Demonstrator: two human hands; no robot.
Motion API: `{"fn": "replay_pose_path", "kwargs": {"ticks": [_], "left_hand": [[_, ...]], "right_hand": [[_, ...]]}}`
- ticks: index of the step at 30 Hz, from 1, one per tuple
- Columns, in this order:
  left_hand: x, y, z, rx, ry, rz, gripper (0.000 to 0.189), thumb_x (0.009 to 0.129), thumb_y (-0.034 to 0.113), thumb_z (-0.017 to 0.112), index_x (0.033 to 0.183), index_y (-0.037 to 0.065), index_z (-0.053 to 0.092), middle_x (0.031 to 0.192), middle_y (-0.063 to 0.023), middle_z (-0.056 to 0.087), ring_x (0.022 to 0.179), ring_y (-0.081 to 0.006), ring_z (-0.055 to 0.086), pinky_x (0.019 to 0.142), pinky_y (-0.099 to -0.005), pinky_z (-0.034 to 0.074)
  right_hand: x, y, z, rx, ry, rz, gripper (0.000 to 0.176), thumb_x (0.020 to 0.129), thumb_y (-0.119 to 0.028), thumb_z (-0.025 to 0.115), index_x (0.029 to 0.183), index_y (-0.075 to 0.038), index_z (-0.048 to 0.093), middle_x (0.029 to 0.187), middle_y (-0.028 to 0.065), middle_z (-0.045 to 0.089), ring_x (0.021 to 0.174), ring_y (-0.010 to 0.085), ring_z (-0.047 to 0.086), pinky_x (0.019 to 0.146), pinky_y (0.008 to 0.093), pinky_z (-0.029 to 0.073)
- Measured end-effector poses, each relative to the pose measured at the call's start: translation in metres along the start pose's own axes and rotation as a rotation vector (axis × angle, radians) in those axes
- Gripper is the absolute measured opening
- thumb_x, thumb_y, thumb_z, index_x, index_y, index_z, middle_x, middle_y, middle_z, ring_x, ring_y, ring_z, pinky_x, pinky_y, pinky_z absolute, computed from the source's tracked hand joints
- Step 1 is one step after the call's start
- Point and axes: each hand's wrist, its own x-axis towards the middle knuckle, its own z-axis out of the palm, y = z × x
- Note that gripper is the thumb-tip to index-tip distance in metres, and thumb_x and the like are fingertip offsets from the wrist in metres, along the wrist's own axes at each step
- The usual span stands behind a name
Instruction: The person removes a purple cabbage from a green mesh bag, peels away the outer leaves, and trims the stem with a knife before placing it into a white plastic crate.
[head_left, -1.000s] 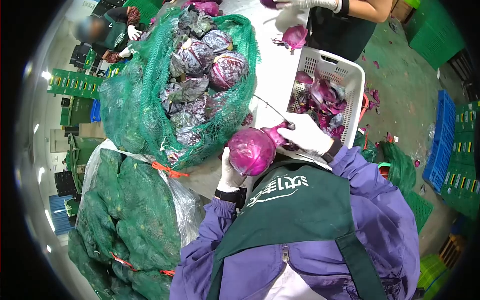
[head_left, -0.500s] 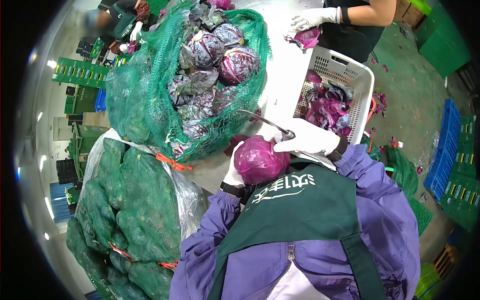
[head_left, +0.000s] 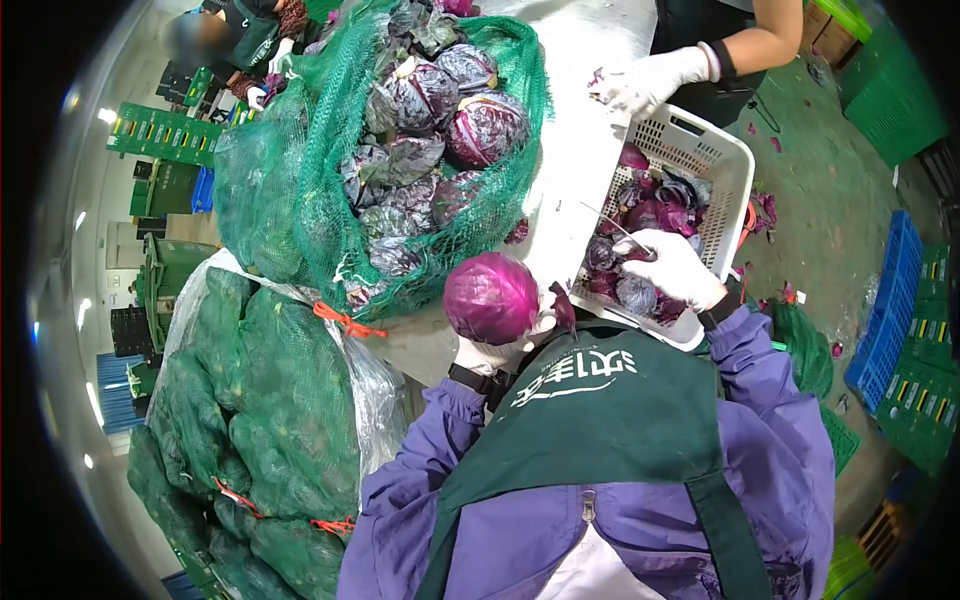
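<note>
My left hand (head_left: 492, 356), in a white glove, cradles a peeled, shiny red cabbage (head_left: 490, 297) from below, above the table edge. Beside its thumb is a dark purple leaf (head_left: 562, 306); whether it is attached cannot be told. Also gloved, my right hand (head_left: 676, 268) grips a knife (head_left: 612, 224) over the near part of a white perforated crate (head_left: 737, 172). The thin blade points up and left, its handle mostly hidden in the fingers. Purple leaves (head_left: 648, 212) fill the crate's bottom. Unpeeled red cabbages (head_left: 488, 130) lie in an open green net bag (head_left: 335, 190) beyond my left hand.
Across the white table (head_left: 570, 130), a co-worker's gloved hand (head_left: 650, 85) is near the crate's far end. Another person (head_left: 240, 40) works at far left. Full net bags (head_left: 290, 400) stand at my left. Blue pallet (head_left: 888, 310) and green crates (head_left: 895, 90) are at right.
My right hand has moved right with the knife, from the cabbage to over the crate. The cabbage has tilted and moved slightly up and left. The co-worker's hand no longer shows the large leaf.
</note>
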Motion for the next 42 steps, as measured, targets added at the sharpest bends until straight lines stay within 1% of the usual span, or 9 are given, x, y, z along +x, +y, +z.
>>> {"fn": "replay_pose_path", "kwargs": {"ticks": [6, 7, 10, 16, 22, 28, 30, 37, 42], "left_hand": [[0.02, 0.003, 0.013, -1.013, -0.195, -0.16, 0.087, 0.089, 0.069, 0.049, 0.148, 0.007, 0.032, 0.143, -0.026, 0.041, 0.125, -0.0482, 0.047, 0.094, -0.0629, 0.05], [0.021, 0.006, 0.022, -0.995, -0.043, -0.064, 0.093, 0.087, 0.076, 0.046, 0.148, 0.007, 0.032, 0.144, -0.0243, 0.041, 0.126, -0.0474, 0.047, 0.09, -0.0629, 0.052], [0.024, 0.023, 0.045, -0.324, 0.149, 0.025, 0.077, 0.095, 0.065, 0.044, 0.15, 0.014, 0.028, 0.147, -0.0207, 0.039, 0.133, -0.0426, 0.043, 0.099, -0.0567, 0.05], [0.02, 0.058, 0.04, 0.853, 0.155, 0.502, 0.047, 0.095, 0.015, 0.062, 0.138, 0.004, 0.048, 0.124, -0.0116, 0.06, 0.105, -0.0174, 0.064, 0.088, -0.03, 0.053], [0.052, 0.117, -0.014, 1.071, 0.701, 0.869, 0.036, 0.094, 0.01, 0.066, 0.127, -0.002, 0.057, 0.123, -0.0114, 0.062, 0.113, -0.0184, 0.058, 0.101, -0.0303, 0.044], [0.078, 0.124, -0.027, 1.415, 0.682, 0.929, 0.056, 0.087, 0.024, 0.074, 0.132, -0.001, 0.052, 0.132, -0.0218, 0.053, 0.123, -0.0335, 0.053, 0.105, -0.0391, 0.043], [0.091, 0.141, -0.023, 1.048, 0.664, 0.761, 0.066, 0.088, 0.029, 0.073, 0.138, -0.003, 0.046, 0.138, -0.0224, 0.05, 0.129, -0.0338, 0.049, 0.108, -0.0395, 0.039], [0.163, 0.229, -0.017, 1.307, 1.072, 0.89, 0.108, 0.072, 0.043, 0.084, 0.148, -0.005, 0.026, 0.147, -0.0312, 0.03, 0.136, -0.0437, 0.033, 0.114, -0.0479, 0.03], [0.19, 0.247, -0.014, 1.445, 1.213, 0.726, 0.128, 0.06, 0.048, 0.09, 0.153, 0.004, 0.015, 0.15, -0.0314, 0.02, 0.135, -0.0506, 0.031, 0.111, -0.0538, 0.035]], "right_hand": [[0.003, -0.046, 0.037, 0.486, -0.246, 0.316, 0.073, 0.085, -0.025, 0.077, 0.146, -0.005, 0.044, 0.121, 0.0138, 0.067, 0.105, 0.0153, 0.059, 0.095, 0.0306, 0.046], [0.005, -0.043, 0.049, 0.373, -0.096, 0.085, 0.077, 0.084, -0.025, 0.078, 0.149, -0.004, 0.04, 0.115, 0.0118, 0.068, 0.095, 0.0154, 0.062, 0.086, 0.0301, 0.05], [0.009, -0.042, 0.051, 0.724, -0.12, 0.386, 0.078, 0.084, -0.023, 0.077, 0.149, -0.003, 0.037, 0.089, 0.0024, 0.061, 0.055, 0.0044, 0.051, 0.049, 0.0206, 0.044], [0.013, 0.014, 0.051, 1.334, 0.194, 0.715, 0.04, 0.096, -0.049, 0.058, 0.106, -0.011, 0.062, 0.078, 0.0011, 0.066, 0.049, 0.0115, 0.055, 0.043, 0.0229, 0.047], [0.023, 0.057, 0.05, 1.365, 0.127, 0.718, 0.052, 0.097, -0.056, 0.051, 0.126, -0.012, 0.055, 0.088, 0.0028, 0.067, 0.049, 0.012, 0.056, 0.041, 0.0244, 0.049], [0.052, 0.098, 0.047, 1.467, -0.101, 0.621, 0.062, 0.094, -0.059, 0.056, 0.132, -0.01, 0.054, 0.107, 0.0034, 0.067, 0.06, 0.0104, 0.06, 0.047, 0.0227, 0.051], [0.078, 0.041, 0.047, 1.361, 0.27, 0.695, 0.059, 0.091, -0.058, 0.062, 0.127, -0.011, 0.058, 0.097, 0.001, 0.068, 0.058, 0.0098, 0.058, 0.047, 0.0221, 0.05], [0.132, 0.078, 0.05, 1.279, 0.328, 0.716, 0.062, 0.086, -0.073, 0.055, 0.102, -0.014, 0.061, 0.065, -0.0007, 0.057, 0.044, 0.0112, 0.05, 0.037, 0.0229, 0.041], [0.184, 0.087, 0.038, 1.261, 0.357, 0.629, 0.065, 0.085, -0.072, 0.057, 0.118, -0.017, 0.057, 0.075, 0.0, 0.059, 0.044, 0.0099, 0.049, 0.035, 0.022, 0.04]]}}
